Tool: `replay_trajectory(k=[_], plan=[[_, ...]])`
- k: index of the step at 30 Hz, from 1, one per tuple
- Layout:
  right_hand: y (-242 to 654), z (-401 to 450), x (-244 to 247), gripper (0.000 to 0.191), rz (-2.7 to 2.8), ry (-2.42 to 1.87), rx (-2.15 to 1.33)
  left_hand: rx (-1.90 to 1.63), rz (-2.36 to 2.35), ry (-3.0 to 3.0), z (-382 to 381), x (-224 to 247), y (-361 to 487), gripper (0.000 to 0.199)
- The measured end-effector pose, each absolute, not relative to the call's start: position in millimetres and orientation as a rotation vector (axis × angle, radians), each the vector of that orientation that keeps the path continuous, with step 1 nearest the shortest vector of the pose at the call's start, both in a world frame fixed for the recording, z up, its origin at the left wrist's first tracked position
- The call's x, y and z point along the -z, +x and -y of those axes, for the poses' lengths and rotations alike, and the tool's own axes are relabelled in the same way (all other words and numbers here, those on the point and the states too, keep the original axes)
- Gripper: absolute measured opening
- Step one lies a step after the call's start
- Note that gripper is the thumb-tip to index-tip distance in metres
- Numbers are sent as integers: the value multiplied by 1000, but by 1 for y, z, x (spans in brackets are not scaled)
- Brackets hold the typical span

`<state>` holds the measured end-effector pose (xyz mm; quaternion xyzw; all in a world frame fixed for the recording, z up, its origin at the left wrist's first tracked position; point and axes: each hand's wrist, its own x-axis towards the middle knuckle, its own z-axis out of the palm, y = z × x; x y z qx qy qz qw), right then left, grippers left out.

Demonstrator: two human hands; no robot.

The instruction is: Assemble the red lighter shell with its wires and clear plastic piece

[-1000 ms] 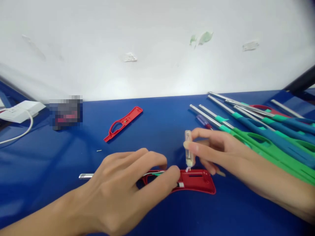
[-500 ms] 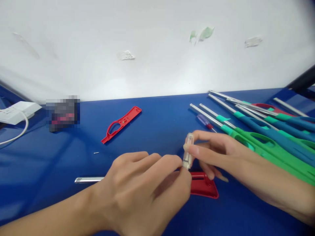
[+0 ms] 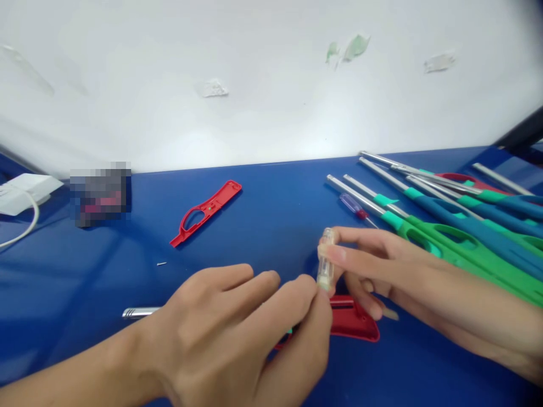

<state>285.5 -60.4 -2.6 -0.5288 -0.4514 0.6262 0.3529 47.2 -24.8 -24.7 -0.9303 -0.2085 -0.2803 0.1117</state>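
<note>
My right hand (image 3: 394,265) pinches a small clear plastic tube (image 3: 326,261) upright between thumb and forefinger. My left hand (image 3: 237,328) lies over a red lighter shell half (image 3: 354,318) on the blue table (image 3: 275,220), its thumb and forefinger meeting at the tube's lower end. A metal nozzle tip (image 3: 138,312) sticks out to the left from under my left hand. Most of the shell is hidden by my left hand.
A second red shell half (image 3: 206,212) lies further back on the left. A pile of long green and blue lighters (image 3: 458,226) with metal nozzles fills the right. A small purple-handled screwdriver (image 3: 356,209) lies beside them. A tiny screw (image 3: 161,263) lies loose; a white box with cable (image 3: 21,192) sits far left.
My left hand has risen from flat on the red shell, its fingertips coming up to the bottom of the clear tube. The right hand with the tube has barely moved.
</note>
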Motion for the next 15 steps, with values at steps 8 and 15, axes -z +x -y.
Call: replay_trajectory(k=[8,15], plan=[[284,60,3,36,1149,-1363,-1635,1004,324,-2672,17,24,42,17],[285,57,1,39,1121,-1352,-1715,1033,179,-2656,13,25,38,26]])
